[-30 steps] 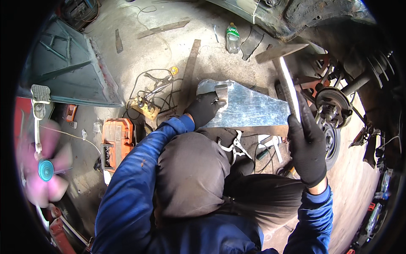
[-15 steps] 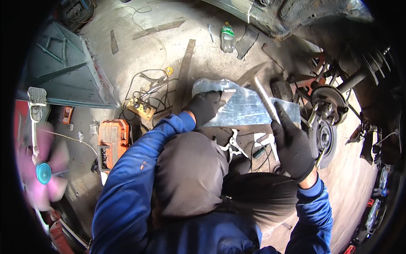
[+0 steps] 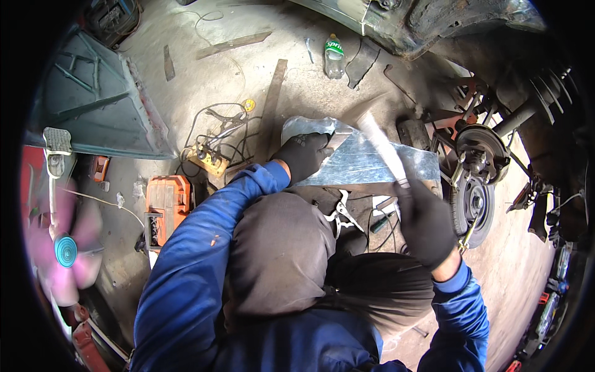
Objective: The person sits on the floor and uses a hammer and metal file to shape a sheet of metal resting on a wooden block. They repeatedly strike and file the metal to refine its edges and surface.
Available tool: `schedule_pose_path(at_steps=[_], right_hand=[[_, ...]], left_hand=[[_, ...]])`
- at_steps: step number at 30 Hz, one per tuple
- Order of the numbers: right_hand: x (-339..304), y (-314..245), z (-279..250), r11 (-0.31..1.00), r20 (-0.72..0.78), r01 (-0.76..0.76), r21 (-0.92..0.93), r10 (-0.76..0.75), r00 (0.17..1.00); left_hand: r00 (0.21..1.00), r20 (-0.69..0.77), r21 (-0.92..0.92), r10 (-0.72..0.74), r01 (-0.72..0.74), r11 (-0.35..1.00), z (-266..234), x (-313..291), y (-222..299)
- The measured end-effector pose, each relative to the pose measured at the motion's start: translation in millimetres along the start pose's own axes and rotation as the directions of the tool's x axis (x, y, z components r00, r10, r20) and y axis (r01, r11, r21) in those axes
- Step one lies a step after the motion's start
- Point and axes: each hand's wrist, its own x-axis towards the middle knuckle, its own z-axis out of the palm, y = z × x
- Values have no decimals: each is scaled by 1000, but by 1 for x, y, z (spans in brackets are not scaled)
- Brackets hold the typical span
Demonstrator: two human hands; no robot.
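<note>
A bright piece of sheet metal (image 3: 372,162) lies across a low block in front of my knees. My left hand (image 3: 302,156), in a black glove, rests on its left part. Its fingers are closed around a small flat metal piece (image 3: 338,140) that slants over the sheet. My right hand (image 3: 427,226), also gloved, grips a hammer (image 3: 385,150) by the lower end of its handle. The hammer is above the sheet, its head and handle smeared by motion. Locking pliers (image 3: 343,214) lie between my knees and the sheet.
To the left are an orange tool case (image 3: 168,201), a spinning fan (image 3: 65,252) and a power strip (image 3: 209,161) with tangled cables. Beyond the sheet stand a plastic bottle (image 3: 334,59) and metal strips. A wheel hub (image 3: 477,155) and a tire (image 3: 474,204) are at right.
The hammer has shifted left over the sheet, and my right hand has moved slightly left with it. My left hand stays nearly in place on the sheet.
</note>
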Motion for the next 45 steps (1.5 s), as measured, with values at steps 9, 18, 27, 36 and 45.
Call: schedule_pose_path(at_steps=[9,18,27,36,45], right_hand=[[-4,9,-27,943,11,-289,164,291,957],[5,-10,-15,980,-172,-29,197,63,983],[4,4,-23,910,67,-289,296,282,957],[8,-15,-57,765,-358,-116,634,423,833],[-24,15,-1,900,203,-397,183,360,911]], left_hand=[[996,-1,-129,-93,92,987,18,-6,-27],[998,6,-76,-56,57,995,1,3,7],[991,1,-282,-134,128,951,16,-4,-17],[998,-29,-126,-53,49,991,6,4,0],[996,21,-203,-86,89,975,6,3,1]])
